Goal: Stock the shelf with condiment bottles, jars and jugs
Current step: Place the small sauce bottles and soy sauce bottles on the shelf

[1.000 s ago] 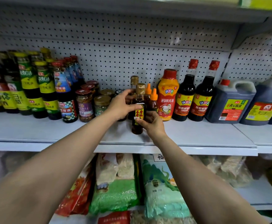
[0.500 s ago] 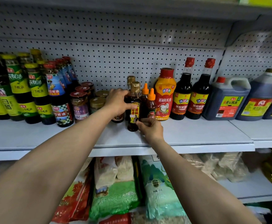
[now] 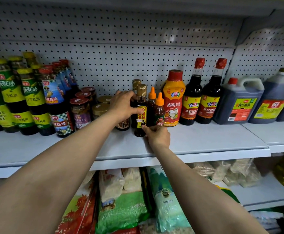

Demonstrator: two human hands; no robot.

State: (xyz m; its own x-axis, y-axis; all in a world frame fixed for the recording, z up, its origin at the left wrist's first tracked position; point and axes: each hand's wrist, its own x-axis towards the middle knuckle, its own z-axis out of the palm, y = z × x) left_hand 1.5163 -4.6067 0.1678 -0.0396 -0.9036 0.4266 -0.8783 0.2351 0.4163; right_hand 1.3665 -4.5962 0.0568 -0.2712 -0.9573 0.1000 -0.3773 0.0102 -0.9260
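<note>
A small dark bottle with a gold cap and yellow label (image 3: 141, 105) stands on the grey shelf (image 3: 205, 141). My left hand (image 3: 123, 105) grips its upper body from the left, thumb across the label. My right hand (image 3: 158, 135) pinches its lower part from the right. A second gold-capped bottle (image 3: 135, 83) stands just behind it. Two orange-nozzled bottles (image 3: 159, 108) stand immediately to its right, and a small dark jar (image 3: 123, 125) sits to its left under my left hand.
Left of my hands stand several jars (image 3: 80, 112) and tall green- and blue-labelled bottles (image 3: 31, 98). To the right are an orange squeeze bottle (image 3: 174, 98), two red-capped dark bottles (image 3: 203, 98) and dark jugs (image 3: 239, 102). Bagged goods (image 3: 121, 200) fill the lower shelf.
The bottle has been set further back on the shelf, beside the orange-nozzled bottles. Both hands stay on it, and my right hand has slid lower.
</note>
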